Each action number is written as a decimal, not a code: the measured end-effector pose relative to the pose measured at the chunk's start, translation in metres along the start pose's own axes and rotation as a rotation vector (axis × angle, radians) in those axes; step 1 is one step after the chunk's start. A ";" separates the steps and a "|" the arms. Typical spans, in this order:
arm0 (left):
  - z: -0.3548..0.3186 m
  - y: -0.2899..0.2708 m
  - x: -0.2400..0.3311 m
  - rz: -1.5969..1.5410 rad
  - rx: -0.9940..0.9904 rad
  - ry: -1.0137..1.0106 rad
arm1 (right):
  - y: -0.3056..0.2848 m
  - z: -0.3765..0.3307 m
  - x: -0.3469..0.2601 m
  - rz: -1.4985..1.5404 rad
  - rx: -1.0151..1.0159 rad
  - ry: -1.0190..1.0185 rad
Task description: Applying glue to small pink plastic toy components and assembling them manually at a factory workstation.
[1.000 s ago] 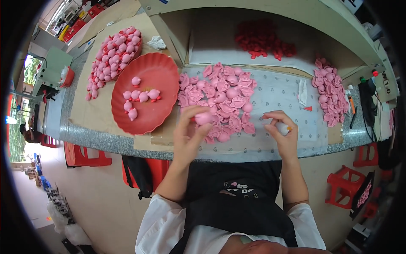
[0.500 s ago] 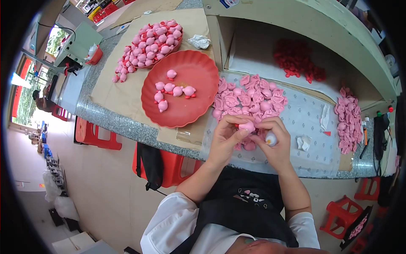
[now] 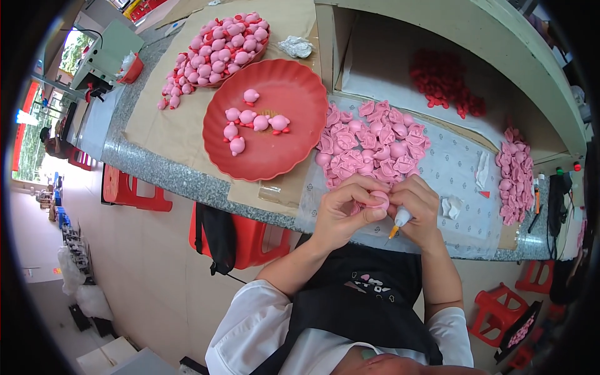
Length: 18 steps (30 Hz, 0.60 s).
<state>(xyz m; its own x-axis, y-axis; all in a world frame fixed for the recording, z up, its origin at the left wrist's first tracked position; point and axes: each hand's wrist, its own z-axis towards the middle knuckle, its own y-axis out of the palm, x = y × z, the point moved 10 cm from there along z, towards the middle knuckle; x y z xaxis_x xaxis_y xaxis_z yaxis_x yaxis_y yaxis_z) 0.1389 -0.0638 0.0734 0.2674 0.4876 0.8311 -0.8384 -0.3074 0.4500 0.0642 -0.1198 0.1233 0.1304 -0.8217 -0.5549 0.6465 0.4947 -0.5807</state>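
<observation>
Between the thumb and fingers of my left hand (image 3: 344,212) is a small round pink figure piece (image 3: 379,199). My right hand (image 3: 420,209) touches its far side and also grips a small white glue bottle (image 3: 403,217), whose orange tip points down toward my apron. Just beyond both hands, a heap of pink petal-shaped and round parts (image 3: 375,140) covers the patterned paper (image 3: 459,162). To the left, a red scalloped plate (image 3: 275,159) carries several pink figures with red feet (image 3: 247,117).
Behind the plate, a full basket of pink figures (image 3: 219,53) spills onto brown paper. Red parts (image 3: 447,81) lie under the shelf (image 3: 475,31). More pink parts (image 3: 514,178) and crumpled tissue (image 3: 452,207) are at the right. A red stool (image 3: 262,240) stands below the table edge.
The glue bottle has turned in my right hand, so its orange tip now points downward toward me. The pink piece has been turned in my fingers. The view has shifted slightly.
</observation>
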 end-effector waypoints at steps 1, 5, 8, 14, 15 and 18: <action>0.000 0.000 0.000 -0.002 0.001 -0.002 | 0.000 0.000 0.001 0.000 -0.002 0.002; 0.000 -0.003 -0.007 -0.018 0.012 -0.060 | 0.006 -0.003 0.006 0.004 -0.051 0.013; 0.004 -0.020 0.004 0.015 0.084 -0.058 | 0.003 0.005 0.015 0.085 -0.109 0.081; 0.018 -0.113 0.101 1.325 0.405 0.157 | -0.074 0.016 0.151 -0.006 0.132 0.534; 0.020 -0.111 0.101 1.328 0.401 0.159 | -0.074 0.019 0.168 -0.004 0.137 0.534; 0.022 -0.088 0.110 1.653 0.435 0.285 | -0.077 0.032 0.191 -0.240 0.164 0.502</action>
<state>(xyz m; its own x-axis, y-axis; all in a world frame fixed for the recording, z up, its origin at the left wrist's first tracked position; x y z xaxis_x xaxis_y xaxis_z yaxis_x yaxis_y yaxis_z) 0.2525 -0.0006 0.1324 -0.7981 -0.4419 0.4096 0.0746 -0.7470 -0.6606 0.0638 -0.3237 0.0809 -0.3808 -0.6507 -0.6569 0.7272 0.2280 -0.6474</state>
